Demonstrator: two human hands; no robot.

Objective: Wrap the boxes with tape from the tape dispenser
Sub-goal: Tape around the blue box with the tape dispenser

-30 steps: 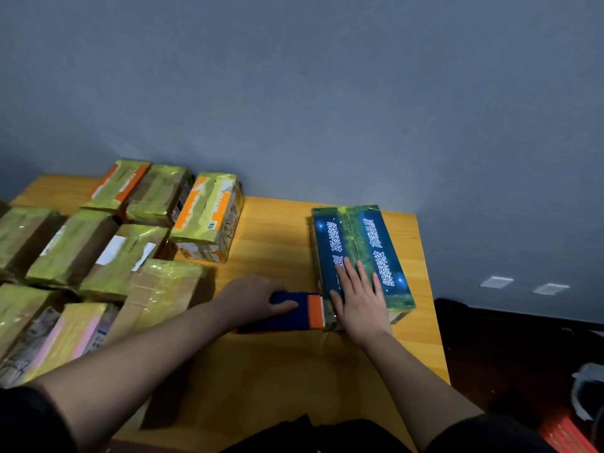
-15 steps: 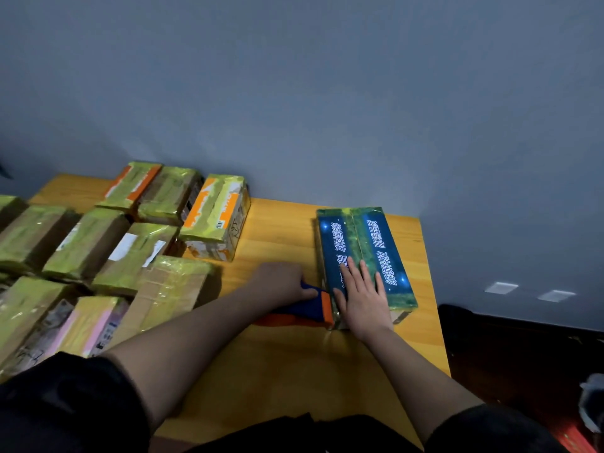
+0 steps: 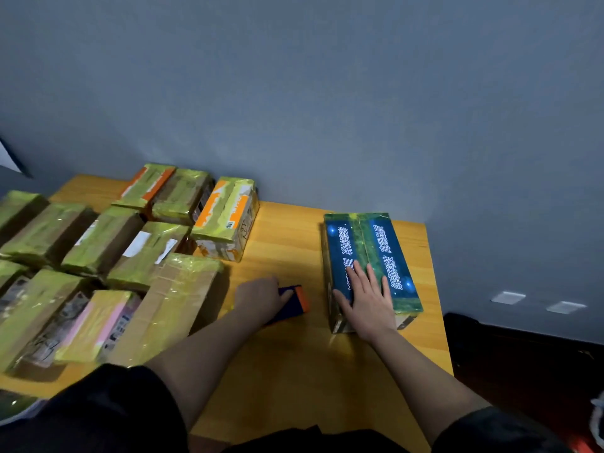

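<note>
A: Where is the tape dispenser (image 3: 292, 300)?

B: On the wooden table (image 3: 294, 371), under the left hand (image 3: 261, 297). The fingers curl over its blue body and grip it; only the orange end and a bit of blue show past the knuckles.

A: Is it touching the box?

B: No. The blue box (image 3: 366, 250) with white lettering stands just to the right of it, with a strip of bare table between the orange end and the box's left side.

A: And the right hand (image 3: 367, 300)?

B: Flat on the top of that box at its near end, fingers straight and slightly spread, pressing down. The thumb lies at the box's left edge.

A: What of the other boxes?

B: A cluster of taped boxes (image 3: 98, 256), glossy with yellow-green tape, fills the left part of the table, well apart from the blue one. The nearest, a brown carton (image 3: 170, 305), sits just left of the left forearm.
</note>
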